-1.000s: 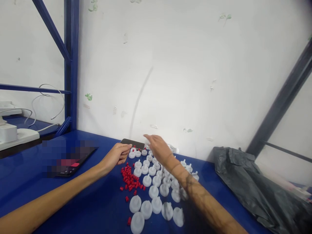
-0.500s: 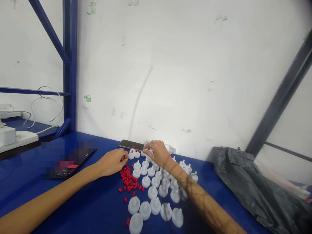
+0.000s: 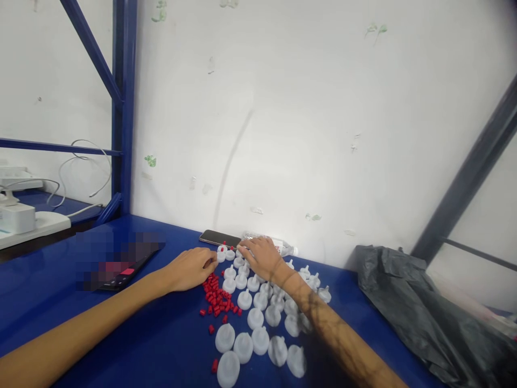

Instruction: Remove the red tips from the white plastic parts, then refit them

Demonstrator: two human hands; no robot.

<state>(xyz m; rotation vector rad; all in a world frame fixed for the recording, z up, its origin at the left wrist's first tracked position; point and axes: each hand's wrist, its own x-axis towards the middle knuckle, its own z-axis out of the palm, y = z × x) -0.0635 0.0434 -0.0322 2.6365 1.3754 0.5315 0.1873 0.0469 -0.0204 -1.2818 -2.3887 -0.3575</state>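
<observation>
Several white plastic caps (image 3: 244, 346) with small stems stand in rows on the blue table (image 3: 161, 345). Beside them on the left lies a heap of small red pieces (image 3: 218, 299). My left hand (image 3: 190, 267) rests at the far end of the red heap with its fingers curled into a pinch; what it holds is hidden. My right hand (image 3: 263, 256) reaches over the far rows of caps, its fingers bent down and closed on one white cap there.
A dark phone (image 3: 218, 237) and a lying clear bottle (image 3: 285, 249) sit against the white wall. A blurred dark device (image 3: 118, 265) is on the left. A crumpled black bag (image 3: 424, 302) covers the right. White sockets and cables (image 3: 33, 221) sit behind a blue post (image 3: 123, 108).
My right hand came down from above the far caps onto them and closed. My left hand moved forward to the top of the red heap and curled tighter.
</observation>
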